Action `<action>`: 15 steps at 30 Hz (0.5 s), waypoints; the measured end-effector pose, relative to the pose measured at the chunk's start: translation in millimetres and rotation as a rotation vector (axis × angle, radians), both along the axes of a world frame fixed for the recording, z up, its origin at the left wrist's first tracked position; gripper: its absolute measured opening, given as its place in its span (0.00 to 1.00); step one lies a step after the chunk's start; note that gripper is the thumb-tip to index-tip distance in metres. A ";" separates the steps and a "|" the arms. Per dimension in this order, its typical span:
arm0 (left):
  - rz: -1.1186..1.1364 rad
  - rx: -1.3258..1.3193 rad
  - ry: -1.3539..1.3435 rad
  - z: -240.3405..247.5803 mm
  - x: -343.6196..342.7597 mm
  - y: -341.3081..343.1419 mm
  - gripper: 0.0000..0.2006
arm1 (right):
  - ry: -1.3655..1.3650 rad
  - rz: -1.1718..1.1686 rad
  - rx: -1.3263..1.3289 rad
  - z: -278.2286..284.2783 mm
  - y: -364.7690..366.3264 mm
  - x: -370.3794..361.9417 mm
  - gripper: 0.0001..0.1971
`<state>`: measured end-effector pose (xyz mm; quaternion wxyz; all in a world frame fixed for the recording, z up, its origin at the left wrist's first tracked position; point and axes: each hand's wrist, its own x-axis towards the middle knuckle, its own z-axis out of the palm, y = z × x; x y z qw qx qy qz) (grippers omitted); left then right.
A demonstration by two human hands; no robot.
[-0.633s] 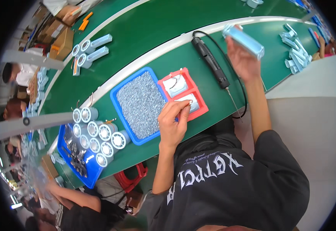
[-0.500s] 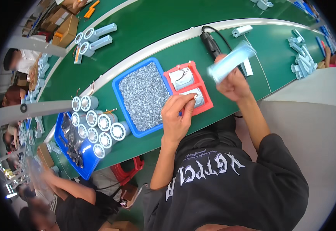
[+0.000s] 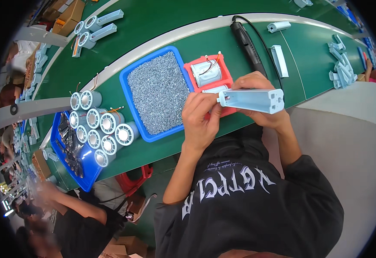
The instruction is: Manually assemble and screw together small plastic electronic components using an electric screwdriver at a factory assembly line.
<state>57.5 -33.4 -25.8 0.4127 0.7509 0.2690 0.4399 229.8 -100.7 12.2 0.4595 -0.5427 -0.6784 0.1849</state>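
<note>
My right hand (image 3: 276, 119) grips a light blue plastic handle housing (image 3: 253, 101), a long hollow piece with its open channel facing up and its holed end to the right. At the housing's left end my left hand (image 3: 201, 117) is closed in a pinch; its fingers hide whatever is in them. Beneath the hands sits a red two-part tray (image 3: 228, 71). Its far compartment holds a pale cylindrical motor housing (image 3: 208, 75) with thin wires. Another pale piece (image 3: 216, 89) lies in the near compartment, mostly covered by my hands and the handle housing.
A blue tray (image 3: 125, 86) of small metal screws stands left of the red one. Beyond my right hand lie a black corded electric screwdriver (image 3: 245, 41) and a handle housing (image 3: 279, 61). Several round motor housings (image 3: 109, 123) and a blue bin (image 3: 94, 173) are left, near another person (image 3: 82, 210).
My right hand has brought the handle housing down and left, turning its open channel up. My left hand has come up from the red tray's near compartment to the housing's end.
</note>
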 end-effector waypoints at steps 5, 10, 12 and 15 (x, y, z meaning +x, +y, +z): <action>0.037 0.075 0.042 -8.5 0.2 1.6 0.11 | 0.108 0.041 -0.151 -8.5 -5.5 -7.5 0.22; 0.104 0.081 0.208 -12.5 -8.4 3.3 0.15 | -0.133 -0.011 -0.118 -31.0 -1.0 -7.3 0.23; 0.101 0.067 0.233 -10.9 -11.9 5.4 0.16 | -0.162 0.006 -0.128 -29.1 2.4 -8.5 0.22; 0.062 0.040 0.294 -3.8 -13.2 12.2 0.20 | -0.258 0.021 -0.150 -17.8 6.6 -9.0 0.21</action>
